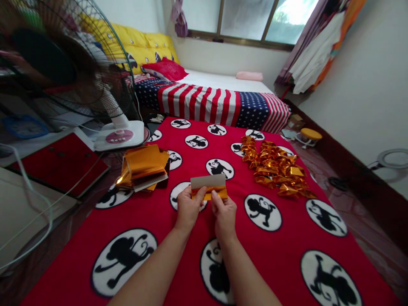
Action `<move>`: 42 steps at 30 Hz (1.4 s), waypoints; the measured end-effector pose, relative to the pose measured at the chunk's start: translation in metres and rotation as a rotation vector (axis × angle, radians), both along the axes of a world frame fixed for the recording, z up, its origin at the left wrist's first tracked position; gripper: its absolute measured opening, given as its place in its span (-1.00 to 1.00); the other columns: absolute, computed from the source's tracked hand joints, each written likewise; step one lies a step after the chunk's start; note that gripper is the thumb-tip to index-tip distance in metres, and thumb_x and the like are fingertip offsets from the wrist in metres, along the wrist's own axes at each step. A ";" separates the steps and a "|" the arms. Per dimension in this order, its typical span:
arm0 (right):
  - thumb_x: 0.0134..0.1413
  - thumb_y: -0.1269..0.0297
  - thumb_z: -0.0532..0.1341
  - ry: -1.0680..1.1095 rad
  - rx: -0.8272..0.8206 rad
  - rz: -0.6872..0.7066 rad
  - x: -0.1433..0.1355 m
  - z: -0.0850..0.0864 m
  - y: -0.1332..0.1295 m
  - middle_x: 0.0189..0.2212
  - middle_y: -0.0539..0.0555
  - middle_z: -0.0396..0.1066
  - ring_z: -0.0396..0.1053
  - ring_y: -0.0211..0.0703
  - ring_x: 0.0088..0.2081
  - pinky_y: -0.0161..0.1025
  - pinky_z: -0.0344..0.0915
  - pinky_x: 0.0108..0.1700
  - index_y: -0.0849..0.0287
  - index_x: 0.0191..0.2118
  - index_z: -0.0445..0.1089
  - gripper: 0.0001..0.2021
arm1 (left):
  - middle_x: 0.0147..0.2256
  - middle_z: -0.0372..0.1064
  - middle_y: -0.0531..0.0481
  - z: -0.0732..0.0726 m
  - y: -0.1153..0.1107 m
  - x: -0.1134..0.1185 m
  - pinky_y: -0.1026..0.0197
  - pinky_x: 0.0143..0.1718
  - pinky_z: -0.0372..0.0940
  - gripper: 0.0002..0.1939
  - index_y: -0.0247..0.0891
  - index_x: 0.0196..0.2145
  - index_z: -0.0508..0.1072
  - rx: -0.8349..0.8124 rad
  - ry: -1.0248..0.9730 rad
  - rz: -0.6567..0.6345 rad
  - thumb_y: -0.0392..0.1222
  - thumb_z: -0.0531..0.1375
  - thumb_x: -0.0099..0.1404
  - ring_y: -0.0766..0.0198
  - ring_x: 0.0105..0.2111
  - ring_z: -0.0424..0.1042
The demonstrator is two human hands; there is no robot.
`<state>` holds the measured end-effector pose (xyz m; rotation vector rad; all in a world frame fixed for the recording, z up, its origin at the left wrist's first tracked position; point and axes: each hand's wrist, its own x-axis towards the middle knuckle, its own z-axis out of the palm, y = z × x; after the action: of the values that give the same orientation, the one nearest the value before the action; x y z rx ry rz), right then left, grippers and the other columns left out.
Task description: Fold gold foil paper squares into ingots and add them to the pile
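Between my two hands is a sheet of gold foil paper (pixel 208 182), its pale grey back showing along the far part and a gold strip folded over the near edge. My left hand (pixel 188 205) pinches its left side, thumb on the gold strip. On the right side, my right hand (pixel 224 209) grips the same strip with thumb and fingers. Left of my hands lies a loose stack of gold foil sheets (pixel 145 163). Over to the right, rows of folded gold foil pieces (pixel 270 165) sit on the cloth.
A red cloth (pixel 236 246) with monkey circles covers the surface before me. An electric fan (pixel 119 131) stands at the left, beside a red panel (pixel 60 157). Beyond the far edge is a bed with a flag-patterned cover (pixel 204 102). A yellow stool (pixel 310 134) is at the right.
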<state>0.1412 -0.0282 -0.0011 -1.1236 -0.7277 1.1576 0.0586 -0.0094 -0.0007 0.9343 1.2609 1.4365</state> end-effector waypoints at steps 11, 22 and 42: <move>0.08 -0.19 0.17 0.045 0.072 -0.073 0.031 -0.001 0.006 -0.70 -0.15 0.04 -0.11 -0.41 -0.68 -0.38 -0.22 -0.64 0.13 -0.57 0.12 -0.50 | -0.66 0.24 0.19 -0.009 0.009 -0.020 0.43 -0.76 -0.12 -0.59 -0.34 -0.37 0.45 0.006 -0.103 0.097 0.09 0.36 0.04 0.53 -0.75 0.06; 0.01 0.04 0.32 -0.028 0.043 -0.032 0.022 -0.007 0.005 -0.50 -0.04 0.42 0.25 -0.29 -0.53 -0.35 0.17 -0.48 0.18 -0.31 0.44 -0.72 | -0.65 0.26 0.18 0.001 0.002 -0.014 0.43 -0.72 -0.04 -0.43 -0.31 -0.23 0.42 -0.007 -0.179 -0.192 0.20 0.36 -0.01 0.51 -0.75 0.10; -0.11 0.12 0.38 0.199 0.074 -0.332 0.026 0.000 0.009 -0.66 -0.23 0.04 -0.13 -0.44 -0.67 -0.41 -0.18 -0.65 0.16 -0.37 0.30 -0.70 | -0.68 0.09 0.19 -0.002 0.017 -0.036 0.39 -0.65 -0.06 -0.63 -0.25 -0.60 0.21 0.091 -0.130 0.179 -0.02 0.22 0.21 0.48 -0.69 0.05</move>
<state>0.1668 -0.0196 -0.0008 -1.0051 -0.4079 0.9355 0.0231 0.0075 -0.0025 0.7893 1.2148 1.6797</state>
